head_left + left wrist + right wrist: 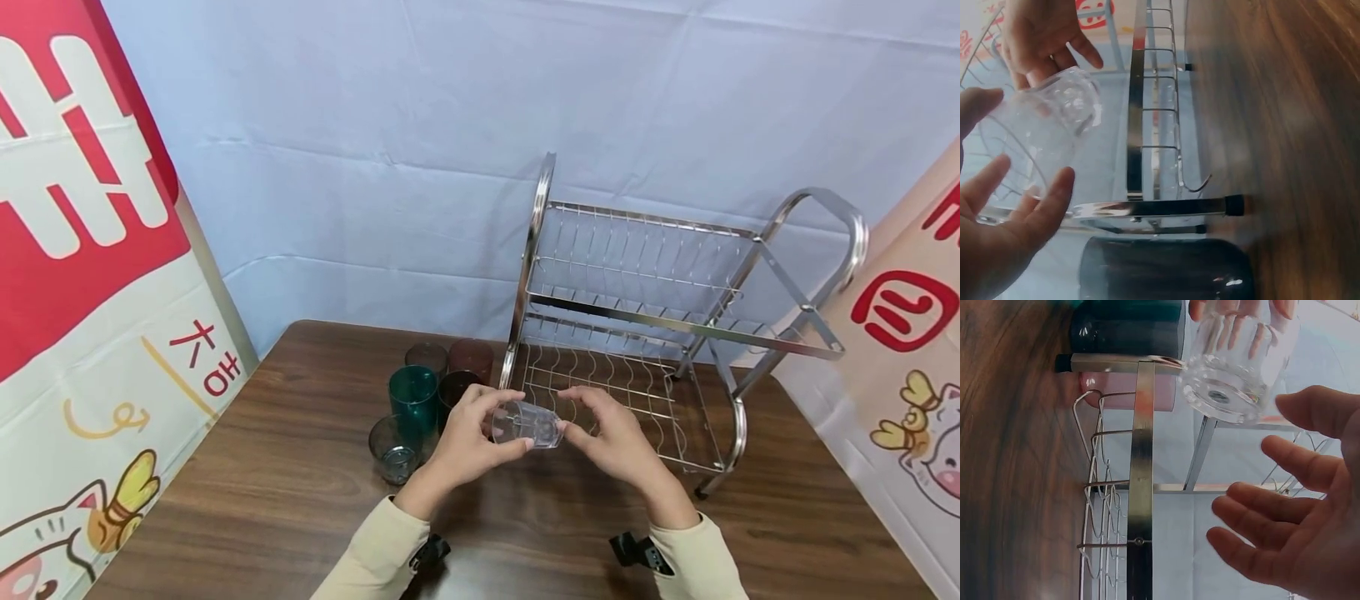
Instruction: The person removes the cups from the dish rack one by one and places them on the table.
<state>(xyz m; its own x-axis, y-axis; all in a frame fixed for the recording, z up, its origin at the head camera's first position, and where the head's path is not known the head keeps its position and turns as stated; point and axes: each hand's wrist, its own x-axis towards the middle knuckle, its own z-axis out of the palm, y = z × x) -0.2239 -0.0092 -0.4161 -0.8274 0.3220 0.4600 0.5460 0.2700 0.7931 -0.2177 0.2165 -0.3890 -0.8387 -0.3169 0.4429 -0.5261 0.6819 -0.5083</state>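
Observation:
A clear drinking glass (531,423) is held on its side above the table, its base toward my right hand. My left hand (467,435) grips it near the mouth, thumb on one side and fingers on the other, as the left wrist view of the glass (1054,125) also shows. Beside the base, my right hand (621,442) has its fingers spread. In the right wrist view the right thumb (1316,409) is close to the base, while the other fingers reach out with nothing between them.
A two-tier metal dish rack (663,317) stands behind and to the right of my hands. Left of it are a teal glass (414,392), a grey-tinted glass (395,454), a reddish glass (474,357) and other dark glasses. Everything stands on a wooden table (262,467) before a cloth backdrop.

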